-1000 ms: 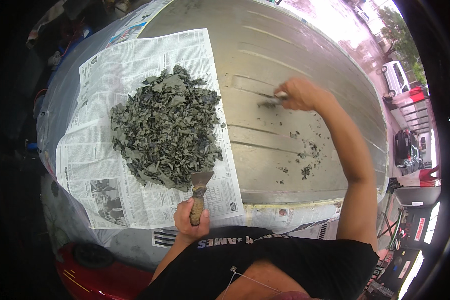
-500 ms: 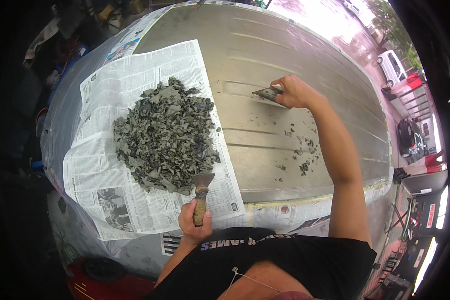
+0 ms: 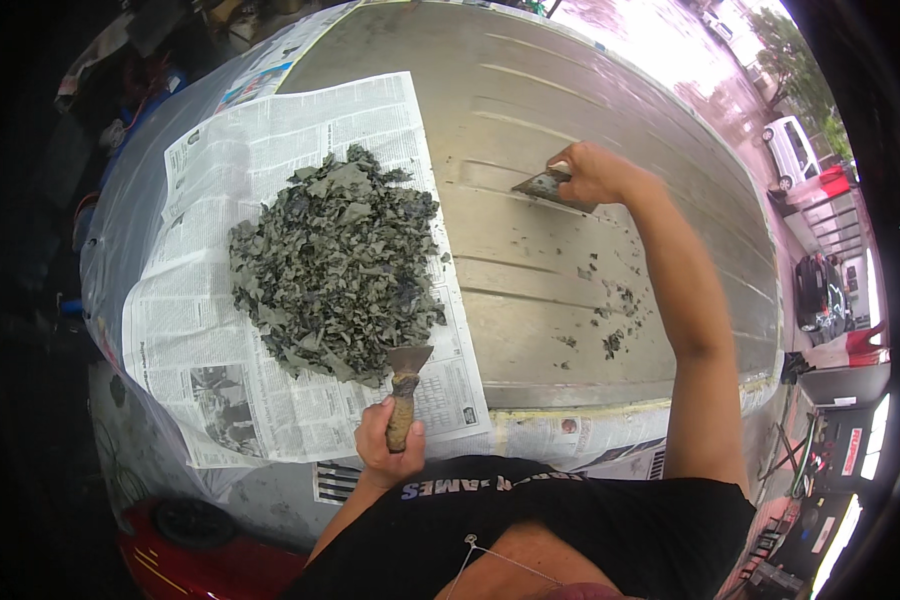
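In my left hand (image 3: 387,446) is a putty knife (image 3: 404,400) with a worn handle, its blade at the near edge of a heap of grey paint flakes (image 3: 340,265). The heap lies on spread newspaper (image 3: 210,310). My right hand (image 3: 592,175) grips a flat, wide scraper (image 3: 545,187), held low against a ribbed metal panel (image 3: 510,330) that looks like a vehicle roof. Loose flakes (image 3: 620,315) are scattered on the panel, nearer to me than the scraper.
Taped newspaper (image 3: 570,432) borders the panel's near edge, and plastic sheeting (image 3: 150,220) hangs on the left. A red car (image 3: 210,550) stands at lower left. Beyond the right side are a white van (image 3: 792,150) and a dark car (image 3: 820,290).
My right hand and its scraper have shifted slightly right across the panel. The whole view has tilted a little. My left hand keeps the putty knife in the same place.
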`<act>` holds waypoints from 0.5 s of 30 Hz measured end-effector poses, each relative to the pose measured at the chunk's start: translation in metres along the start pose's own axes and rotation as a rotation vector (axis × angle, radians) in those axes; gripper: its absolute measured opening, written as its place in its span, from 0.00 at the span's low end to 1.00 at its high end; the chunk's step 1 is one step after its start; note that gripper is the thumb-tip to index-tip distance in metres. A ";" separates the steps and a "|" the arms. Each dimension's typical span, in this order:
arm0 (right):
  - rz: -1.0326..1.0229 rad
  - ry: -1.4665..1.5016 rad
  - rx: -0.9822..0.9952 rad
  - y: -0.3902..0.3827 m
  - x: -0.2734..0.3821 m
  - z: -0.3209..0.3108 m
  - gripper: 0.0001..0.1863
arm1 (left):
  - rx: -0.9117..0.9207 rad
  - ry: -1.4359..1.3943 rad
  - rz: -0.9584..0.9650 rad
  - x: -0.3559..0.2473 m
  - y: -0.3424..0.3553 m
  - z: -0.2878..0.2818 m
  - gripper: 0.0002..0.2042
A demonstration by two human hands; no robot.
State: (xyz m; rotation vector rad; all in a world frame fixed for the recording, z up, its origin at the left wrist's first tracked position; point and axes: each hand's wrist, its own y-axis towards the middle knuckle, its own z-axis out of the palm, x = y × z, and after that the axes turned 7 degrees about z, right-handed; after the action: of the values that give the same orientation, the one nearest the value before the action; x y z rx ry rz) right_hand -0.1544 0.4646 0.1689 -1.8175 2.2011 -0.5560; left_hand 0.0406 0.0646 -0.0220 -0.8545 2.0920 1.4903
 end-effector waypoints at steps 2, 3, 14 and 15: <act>0.006 -0.030 0.019 -0.002 0.009 0.002 0.25 | 0.003 -0.009 -0.010 0.000 -0.001 0.000 0.27; 0.010 -0.043 0.029 -0.005 0.011 0.003 0.25 | 0.001 -0.012 -0.015 0.000 -0.001 -0.001 0.27; 0.274 0.163 -0.249 -0.142 -0.074 0.005 0.18 | 0.013 -0.041 -0.043 0.000 -0.009 0.001 0.27; 0.350 0.299 -0.298 -0.159 -0.075 -0.001 0.17 | 0.008 -0.036 -0.038 -0.001 -0.008 0.001 0.27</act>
State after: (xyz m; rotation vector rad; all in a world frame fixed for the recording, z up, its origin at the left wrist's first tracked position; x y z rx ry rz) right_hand 0.0022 0.5129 0.2334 -1.4890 2.8578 -0.4690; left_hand 0.0467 0.0639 -0.0267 -0.8535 2.0431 1.4664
